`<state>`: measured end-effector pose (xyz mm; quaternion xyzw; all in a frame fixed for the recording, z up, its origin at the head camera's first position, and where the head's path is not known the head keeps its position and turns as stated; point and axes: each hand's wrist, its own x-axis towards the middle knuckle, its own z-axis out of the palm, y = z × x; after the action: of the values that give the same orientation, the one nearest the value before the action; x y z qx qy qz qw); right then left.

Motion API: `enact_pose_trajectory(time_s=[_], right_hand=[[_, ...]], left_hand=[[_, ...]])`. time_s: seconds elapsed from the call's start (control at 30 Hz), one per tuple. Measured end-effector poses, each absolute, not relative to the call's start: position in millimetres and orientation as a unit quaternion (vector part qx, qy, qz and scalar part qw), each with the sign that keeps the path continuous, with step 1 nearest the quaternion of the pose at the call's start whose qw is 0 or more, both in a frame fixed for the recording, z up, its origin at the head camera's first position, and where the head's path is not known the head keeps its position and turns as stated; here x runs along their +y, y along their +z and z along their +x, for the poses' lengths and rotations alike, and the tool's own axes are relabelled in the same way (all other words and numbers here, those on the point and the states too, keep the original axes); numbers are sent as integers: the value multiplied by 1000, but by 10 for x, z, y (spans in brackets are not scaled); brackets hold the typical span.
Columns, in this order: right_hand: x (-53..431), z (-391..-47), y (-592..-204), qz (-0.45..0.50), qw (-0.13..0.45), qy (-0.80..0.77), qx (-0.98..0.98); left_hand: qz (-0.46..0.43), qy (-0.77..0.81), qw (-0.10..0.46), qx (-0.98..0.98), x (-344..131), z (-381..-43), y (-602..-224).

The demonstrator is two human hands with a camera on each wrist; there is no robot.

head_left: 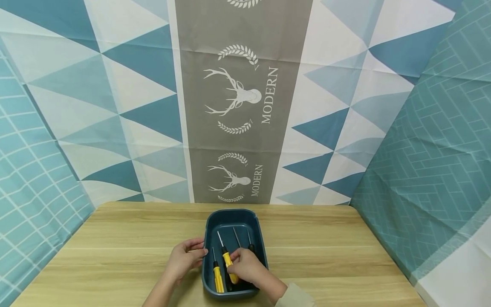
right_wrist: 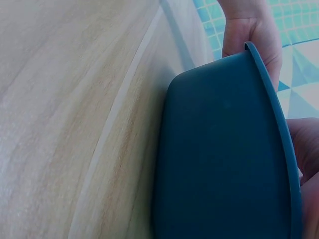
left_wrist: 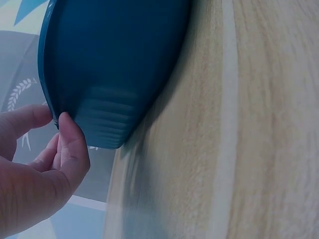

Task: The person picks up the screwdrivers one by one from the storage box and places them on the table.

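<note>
In the head view a dark blue plastic tray (head_left: 209, 226) holds several screwdrivers. My left hand (head_left: 183, 259) is at its left side; in the left wrist view the thumb and a finger pinch the tray's rim (left_wrist: 46, 64). Reaching into the tray, my right hand (head_left: 247, 265) grips a screwdriver with a yellow and black handle (head_left: 227, 259), its shaft pointing to the far end. To the left lies a second yellow-handled screwdriver (head_left: 218, 278). A black-handled screwdriver (head_left: 251, 247) is by the right wall. The right wrist view shows mostly the tray's outer wall (right_wrist: 224, 149), which partly hides the right hand.
The tray stands on a wood-grain table (head_left: 134, 238). Behind the table hangs a patterned cloth (head_left: 238, 140) with triangles and deer heads. Tile-patterned cloth (head_left: 27, 183) lines the left side, and green herringbone cloth (head_left: 433, 170) the right.
</note>
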<state>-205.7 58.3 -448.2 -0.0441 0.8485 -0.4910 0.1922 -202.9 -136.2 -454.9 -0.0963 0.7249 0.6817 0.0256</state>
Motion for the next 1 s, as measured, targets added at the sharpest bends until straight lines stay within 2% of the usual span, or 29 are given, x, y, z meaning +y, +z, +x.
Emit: enact_pose_trajectory(time_s=[0.37, 1.0], right_hand=[[593, -2053, -4459, -36, 216, -500, 838], [611, -2079, -4441, 1, 222, -521, 824]], left_hand=[[-99, 681, 25, 725, -1362, -2035, -4553], [-94, 679, 24, 728, -1361, -2033, -4548]])
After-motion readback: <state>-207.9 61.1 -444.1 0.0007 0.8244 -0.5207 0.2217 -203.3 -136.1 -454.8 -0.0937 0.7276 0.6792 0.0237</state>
